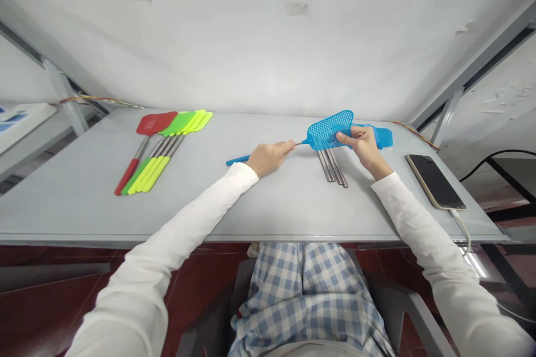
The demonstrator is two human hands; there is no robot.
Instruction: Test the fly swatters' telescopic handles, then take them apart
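Note:
Both my hands are on one blue fly swatter (329, 129), held sideways above the table. My left hand (270, 157) is closed round its thin metal shaft, and the blue handle end sticks out to the left. My right hand (363, 148) pinches the right edge of the perforated head, thumb on the near face. Behind and below my right hand lie more blue swatter heads (383, 136), partly hidden. Several bare metal shafts (333, 167) extend from under the blue heads towards me.
A red swatter (157, 122), a green one (178, 124) and several yellow ones (203, 121) lie in an overlapping row at left. A phone (436, 181) with a white cable lies at right. The wall (251, 39) rises behind the grey table (75, 195).

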